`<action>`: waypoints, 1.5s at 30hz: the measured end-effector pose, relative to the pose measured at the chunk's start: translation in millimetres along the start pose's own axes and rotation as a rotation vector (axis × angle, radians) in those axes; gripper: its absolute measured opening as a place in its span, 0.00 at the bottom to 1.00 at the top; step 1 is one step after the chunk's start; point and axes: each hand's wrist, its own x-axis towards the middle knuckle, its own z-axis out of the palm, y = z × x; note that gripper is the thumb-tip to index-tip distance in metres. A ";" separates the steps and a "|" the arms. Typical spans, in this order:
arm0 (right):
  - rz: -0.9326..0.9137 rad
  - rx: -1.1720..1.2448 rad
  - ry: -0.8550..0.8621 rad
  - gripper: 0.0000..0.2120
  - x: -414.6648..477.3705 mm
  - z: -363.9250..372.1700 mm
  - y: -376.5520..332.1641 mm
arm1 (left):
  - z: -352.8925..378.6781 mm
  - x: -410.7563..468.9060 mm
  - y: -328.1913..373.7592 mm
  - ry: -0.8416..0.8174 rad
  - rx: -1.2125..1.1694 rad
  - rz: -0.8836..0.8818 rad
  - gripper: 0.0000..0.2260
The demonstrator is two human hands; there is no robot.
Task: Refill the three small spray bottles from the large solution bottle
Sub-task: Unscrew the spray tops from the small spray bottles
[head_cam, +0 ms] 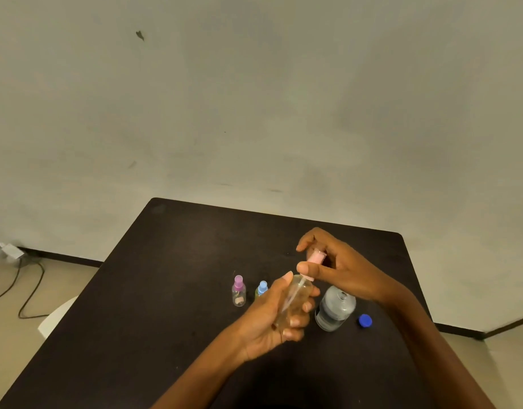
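The left hand (276, 315) is reaching up from 7 o'clock, fingers (304, 307) wrapping a clear spray bottle (295, 302) tilted above the tabletop (165, 290), while the right hand (338, 268) is pinching its pink sprayer (316, 258). The uncapped solution bottle (334, 309) is standing at 3 o'clock of it, with a blue cap (365, 321) beyond, nearing the right edge. Two small bottles (239, 292) are standing at 9 o'clock, with open tabletop left of them.

A sparse indoor room, kind uncertain. A dark table (171, 290) stands near a plain, scuffed pale wall (254, 98) with dark baseboard (62, 258); loose cables (24, 290) trail over the beige floor (6, 335).
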 end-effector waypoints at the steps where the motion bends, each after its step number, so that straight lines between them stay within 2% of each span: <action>1: 0.021 -0.033 0.046 0.18 1.4 -2.2 0.7 | -0.1 0.0 -0.1 0.022 0.052 0.016 0.21; 3: 0.047 -0.094 0.103 0.20 3.9 -5.2 1.6 | -0.5 0.5 -0.3 0.058 0.159 0.047 0.21; 6: 0.050 -0.206 0.003 0.14 5.6 -2.0 1.7 | -0.5 0.3 0.3 0.089 0.276 0.068 0.22; 11: -0.028 -0.044 -0.119 0.08 1.9 -3.6 -4.0 | -1.8 -3.4 6.1 0.059 0.187 0.032 0.20; 14: -0.055 -0.086 -0.165 0.08 -0.9 -7.0 -3.9 | -2.1 -3.3 4.0 0.041 0.182 0.018 0.20; 17: -0.011 -0.155 -0.238 0.13 -2.4 -13.0 0.6 | -3.3 -1.6 -2.1 0.040 0.166 -0.001 0.20; 19: 0.057 -0.175 -0.225 0.18 -1.8 -15.3 1.0 | -3.8 -0.8 -4.1 0.041 0.195 0.001 0.20; 22: 0.123 -0.208 -0.197 0.14 0.5 -14.2 -3.2 | -1.2 1.0 -4.6 0.049 0.259 0.006 0.20; 28: 0.071 -0.137 -0.267 0.05 -0.2 -15.1 -3.9 | -3.9 0.9 -2.1 0.042 0.197 0.017 0.20; 34: -0.015 -0.149 -0.347 0.10 -3.1 -13.4 -0.3 | -8.1 1.3 -6.5 -0.021 0.118 0.010 0.17; 39: 0.114 -0.103 -0.211 0.16 0.8 -15.4 -3.8 | -6.5 3.4 0.0 0.038 0.202 0.020 0.19; 42: 0.128 -0.123 -0.244 0.10 1.8 -14.7 -5.8 | -5.8 4.5 -0.7 0.039 0.249 0.016 0.20; 45: 0.060 -0.142 -0.287 0.02 1.4 -16.8 -5.2 | -5.4 4.1 -0.2 0.041 0.219 0.014 0.19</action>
